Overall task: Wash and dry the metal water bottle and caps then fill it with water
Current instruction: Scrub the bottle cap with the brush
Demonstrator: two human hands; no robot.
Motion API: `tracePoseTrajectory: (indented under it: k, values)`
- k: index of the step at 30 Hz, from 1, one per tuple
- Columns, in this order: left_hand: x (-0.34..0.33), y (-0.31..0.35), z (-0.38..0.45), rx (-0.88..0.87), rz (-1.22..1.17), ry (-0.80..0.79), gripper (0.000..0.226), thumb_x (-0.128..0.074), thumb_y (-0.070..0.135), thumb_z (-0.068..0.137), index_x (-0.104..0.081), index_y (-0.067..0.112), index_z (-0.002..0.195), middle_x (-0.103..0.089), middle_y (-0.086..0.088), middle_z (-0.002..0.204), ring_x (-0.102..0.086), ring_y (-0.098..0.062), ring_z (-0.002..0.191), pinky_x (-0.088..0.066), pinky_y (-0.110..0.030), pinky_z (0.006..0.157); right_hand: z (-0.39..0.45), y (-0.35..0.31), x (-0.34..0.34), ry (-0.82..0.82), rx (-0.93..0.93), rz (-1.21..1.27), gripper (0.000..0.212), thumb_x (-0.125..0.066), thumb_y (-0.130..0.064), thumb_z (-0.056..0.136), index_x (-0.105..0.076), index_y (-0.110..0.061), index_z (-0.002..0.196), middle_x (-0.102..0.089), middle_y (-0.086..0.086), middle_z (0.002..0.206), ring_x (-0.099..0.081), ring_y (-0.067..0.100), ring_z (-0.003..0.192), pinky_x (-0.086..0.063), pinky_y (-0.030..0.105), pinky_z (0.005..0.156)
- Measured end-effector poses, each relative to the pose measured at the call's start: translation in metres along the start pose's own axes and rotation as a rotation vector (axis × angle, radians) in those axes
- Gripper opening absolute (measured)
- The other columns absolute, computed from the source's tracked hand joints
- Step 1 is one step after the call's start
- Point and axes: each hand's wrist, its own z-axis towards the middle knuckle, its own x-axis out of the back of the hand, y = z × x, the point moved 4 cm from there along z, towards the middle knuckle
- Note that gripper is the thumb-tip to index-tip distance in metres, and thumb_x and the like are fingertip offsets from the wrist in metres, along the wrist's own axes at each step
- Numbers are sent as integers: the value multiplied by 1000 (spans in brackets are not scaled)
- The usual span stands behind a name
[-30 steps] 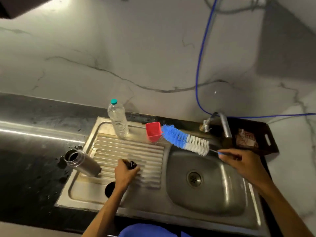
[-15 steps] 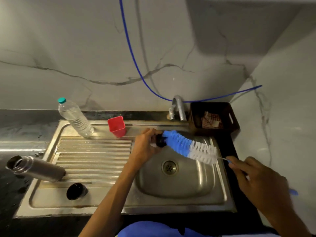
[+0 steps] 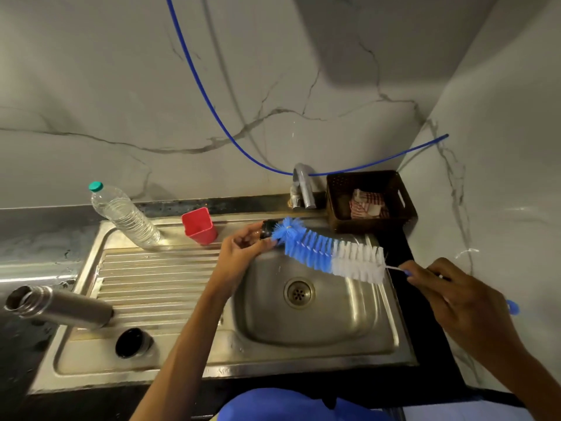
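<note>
Now your left hand (image 3: pixel 243 247) pinches a small black cap (image 3: pixel 267 230) over the far rim of the sink basin (image 3: pixel 358 323), and your right hand (image 3: pixel 464 302) grips the thin handle of the bottle brush (image 3: pixel 331 255), whose blue tip touches the cap. The cap is small, hard and probably wet, so I judge it will slip easily; hold it by its outer wall with fingertips on both sides and let the brush go inside the open end. The bristles are soft and the wire stem bends, so press gently. The metal water bottle (image 3: pixel 60 305) lies on its side across the left edge of the draining board (image 3: pixel 158 278), mouth open and pointing to the left; it is smooth and round, so it may roll, and you should take it around the middle of the body. The second cap (image 3: pixel 133 342) sits near the front left corner of the board, open side up. Your fingers hide most of the small cap, so its shape and thread are not clear. The end of the brush handle is covered by your right hand, and I cannot tell if water runs from the tap (image 3: pixel 303 186).
</note>
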Motion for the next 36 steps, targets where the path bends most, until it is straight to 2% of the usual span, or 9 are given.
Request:
tracePoseTrajectory:
  k: [4,7,10,14,20,26,29,31,36]
  values:
    - [-6,-5,-1,79,-292,33,38,-74,10,84,-71,1,121,-76,-14,116,-72,-24,109,-62,-29,92,5,-2,-6,15,-97,115,35,-59,-27,99,-68,-23,132,-49,-20,84,-54,6,58,-38,10,50]
    - [-4,-7,-2,78,-381,71,28,-72,12,85,-73,4,112,-76,-13,112,-71,-23,108,-59,-31,98,7,0,-7,6,-108,117,31,-60,-24,101,-69,-20,130,-47,-23,82,-51,4,54,-36,8,48]
    - [-8,-7,-4,104,-273,16,33,-76,14,82,-73,5,114,-77,-13,106,-71,-24,102,-62,-28,90,6,-2,-15,-11,-113,117,29,-64,-21,100,-70,-21,128,-46,-21,80,-50,3,52,-32,8,45]
    - [-19,-7,-6,82,28,-68,35,-88,23,78,-78,19,112,-70,-14,96,-69,-23,92,-57,-40,91,9,-3,-24,12,-158,181,33,-66,-19,97,-69,-20,130,-47,-20,78,-50,4,51,-39,20,42]
    - [-18,7,-5,9,25,202,35,-87,16,83,-71,6,113,-78,-2,88,-75,-15,86,-59,-39,85,-7,-8,-24,8,-123,135,38,-55,-32,96,-69,-19,130,-50,-16,79,-50,2,52,-38,15,42]
    - [-45,28,-12,-333,525,-161,53,-95,14,73,-65,14,118,-76,1,108,-75,-18,101,-62,-33,89,-7,4,-41,3,-175,146,43,-47,-43,99,-69,-21,129,-50,-12,76,-51,6,52,-42,24,40]
    - [-43,30,-7,-270,233,102,49,-88,14,82,-64,18,124,-74,-1,116,-73,-21,107,-62,-39,93,-10,2,-39,10,-216,174,30,-59,-31,102,-69,-21,129,-52,-12,75,-52,7,55,-37,15,43]
    - [-40,18,-6,-128,59,238,37,-83,22,89,-64,18,121,-75,-1,114,-73,-22,108,-58,-50,99,-10,-4,-41,9,-219,150,28,-62,-29,101,-71,-22,126,-51,-11,75,-50,5,52,-38,19,43]
    - [-65,0,-30,-116,192,135,51,-89,33,80,-60,29,121,-73,8,120,-71,-13,112,-57,-49,101,-13,-9,-53,-7,-279,174,34,-59,-37,95,-73,-26,124,-51,-15,75,-52,6,54,-42,22,44]
